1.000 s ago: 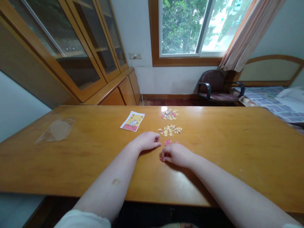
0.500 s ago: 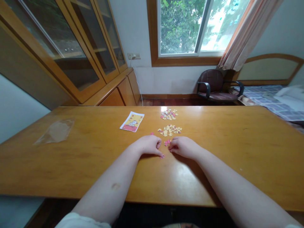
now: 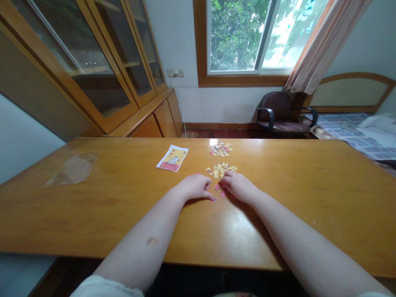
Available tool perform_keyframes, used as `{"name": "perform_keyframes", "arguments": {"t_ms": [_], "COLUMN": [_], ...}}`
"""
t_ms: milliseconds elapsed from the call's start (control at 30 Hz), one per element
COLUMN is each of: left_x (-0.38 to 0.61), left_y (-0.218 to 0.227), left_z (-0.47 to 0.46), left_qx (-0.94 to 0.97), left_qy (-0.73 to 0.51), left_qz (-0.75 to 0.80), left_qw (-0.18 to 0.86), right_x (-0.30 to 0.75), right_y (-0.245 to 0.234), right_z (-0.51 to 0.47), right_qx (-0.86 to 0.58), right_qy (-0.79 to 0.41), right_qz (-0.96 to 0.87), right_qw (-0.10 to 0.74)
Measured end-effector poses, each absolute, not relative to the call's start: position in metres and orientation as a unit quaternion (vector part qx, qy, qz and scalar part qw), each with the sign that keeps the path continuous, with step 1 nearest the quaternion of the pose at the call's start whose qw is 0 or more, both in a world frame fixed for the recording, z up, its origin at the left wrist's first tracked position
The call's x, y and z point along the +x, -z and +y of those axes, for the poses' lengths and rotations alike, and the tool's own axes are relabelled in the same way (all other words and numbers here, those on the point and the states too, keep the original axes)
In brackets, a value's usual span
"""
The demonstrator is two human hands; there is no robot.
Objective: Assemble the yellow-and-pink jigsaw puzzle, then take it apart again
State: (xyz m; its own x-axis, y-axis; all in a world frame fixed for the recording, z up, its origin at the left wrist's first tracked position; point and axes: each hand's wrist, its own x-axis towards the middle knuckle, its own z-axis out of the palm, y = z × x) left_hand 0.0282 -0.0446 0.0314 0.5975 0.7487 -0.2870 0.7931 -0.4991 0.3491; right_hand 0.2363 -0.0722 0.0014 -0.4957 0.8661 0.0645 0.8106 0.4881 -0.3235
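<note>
My left hand [image 3: 198, 187] rests on the table with its fingers curled in. Its thumb tip is on a small pink puzzle piece [image 3: 213, 200]. Across from it, my right hand [image 3: 237, 185] has its fingers bunched together and lowered to the tabletop, over pink pieces partly hidden beneath them. Between the hands lie a loose pink puzzle piece [image 3: 216, 187] and another pink puzzle piece [image 3: 222, 194]. Just beyond the fingers is a pile of mostly yellow puzzle pieces [image 3: 220, 169].
Farther back sits a mixed pile of puzzle pieces [image 3: 220, 149]. A picture card [image 3: 173, 158] with a cartoon animal lies left of the piles. A clear plastic bag [image 3: 74, 169] is at the far left of the wooden table [image 3: 130, 198]. An armchair [image 3: 276, 111] stands beyond.
My right hand has moved slightly away from me, toward the yellow pile. A pink piece now shows where its fingertips were. My left thumb has shifted slightly right and away with its piece.
</note>
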Motion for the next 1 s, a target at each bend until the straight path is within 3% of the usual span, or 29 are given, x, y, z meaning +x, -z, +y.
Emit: {"name": "perform_keyframes", "arguments": {"t_ms": [400, 800, 1000], "left_x": [0.024, 0.026, 0.025], "left_y": [-0.032, -0.031, -0.028], "left_z": [-0.044, -0.043, -0.042], "left_qx": [0.869, 0.879, 0.88], "left_qy": [0.001, -0.024, -0.046], "left_qz": [0.45, 0.435, 0.438], "left_qw": [0.208, 0.195, 0.179], "right_x": [0.238, 0.23, 0.23], "right_y": [0.002, -0.003, -0.002], "right_z": [-0.074, -0.078, -0.079], "right_qx": [-0.495, -0.519, -0.53], "right_qy": [-0.147, -0.097, -0.158], "right_qz": [-0.845, -0.842, -0.818], "right_qw": [0.143, 0.112, 0.155]}}
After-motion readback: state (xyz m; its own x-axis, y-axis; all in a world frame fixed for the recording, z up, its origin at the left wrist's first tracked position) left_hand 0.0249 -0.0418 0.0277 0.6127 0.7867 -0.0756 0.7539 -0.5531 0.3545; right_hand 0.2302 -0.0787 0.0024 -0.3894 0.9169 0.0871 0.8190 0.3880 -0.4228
